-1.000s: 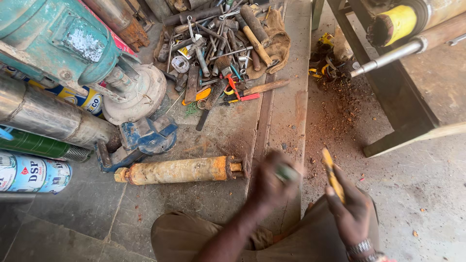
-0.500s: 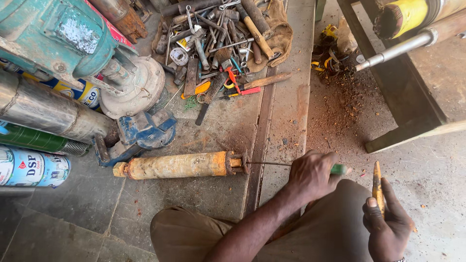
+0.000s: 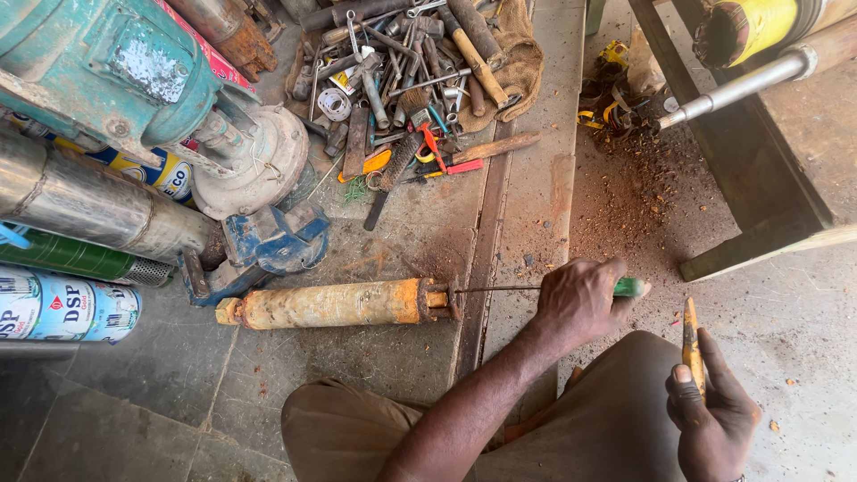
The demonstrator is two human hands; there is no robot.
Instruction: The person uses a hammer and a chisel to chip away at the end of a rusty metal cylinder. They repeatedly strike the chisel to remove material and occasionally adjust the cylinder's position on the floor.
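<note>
While left hand [image 3: 580, 299] fingers clamp the green-handled thin steel screwdriver [image 3: 536, 288] into the rusty yellow metal cylinder [image 3: 335, 303], right hand [image 3: 714, 406] fingers clamp a slim orange-brown tool [image 3: 690, 344].

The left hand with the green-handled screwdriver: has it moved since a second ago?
Yes. The left hand drew back rightward from the yellow cylinder, its screwdriver tip now at the cylinder's end.

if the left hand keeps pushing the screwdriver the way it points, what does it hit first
The left hand drives the screwdriver left into the end of the rusty yellow cylinder; its tip looks already there.
</note>
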